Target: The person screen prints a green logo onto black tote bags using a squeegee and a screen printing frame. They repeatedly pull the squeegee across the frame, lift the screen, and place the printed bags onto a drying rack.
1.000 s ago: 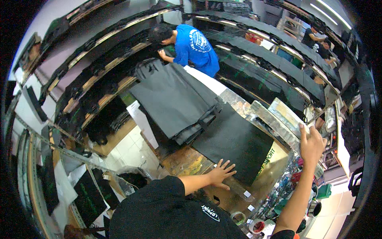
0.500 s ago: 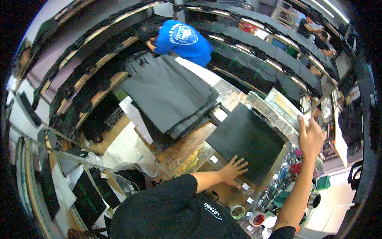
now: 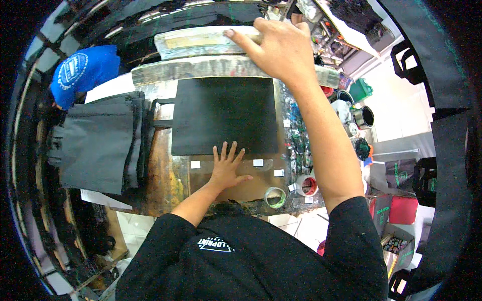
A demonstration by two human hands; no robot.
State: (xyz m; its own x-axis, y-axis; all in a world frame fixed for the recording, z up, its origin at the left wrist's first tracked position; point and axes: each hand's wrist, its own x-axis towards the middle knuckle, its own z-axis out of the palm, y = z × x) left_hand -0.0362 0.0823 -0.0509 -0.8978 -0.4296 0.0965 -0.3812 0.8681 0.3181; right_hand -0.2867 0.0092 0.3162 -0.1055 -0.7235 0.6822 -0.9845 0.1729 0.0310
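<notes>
A black fabric bag (image 3: 226,115) lies flat on the work table (image 3: 168,180), its handle pointing left. My left hand (image 3: 226,168) rests at the bag's near edge, fingers spread, fingertips on the cloth and palm over the brown board (image 3: 206,178). Beyond the bag stands a paint-stained frame (image 3: 196,44), which looks like a printing screen, raised behind a worn wooden bar (image 3: 186,69). At the frame's right end my right hand (image 3: 286,50) is closed over its upper edge, the thumb along the near side; some fingertips are hidden.
A pile of black bags (image 3: 98,143) lies to the left. Near the front right are a clear cup with green residue (image 3: 274,197) and a pot of red paint (image 3: 308,185). A paint-smeared strip (image 3: 296,135) runs along the right. A person in blue (image 3: 85,70) bends at the far left.
My view has turned to the right, so the bag and table now appear squarer and further left. Both hands keep their places, the left on the bag's edge and the right at the frame.
</notes>
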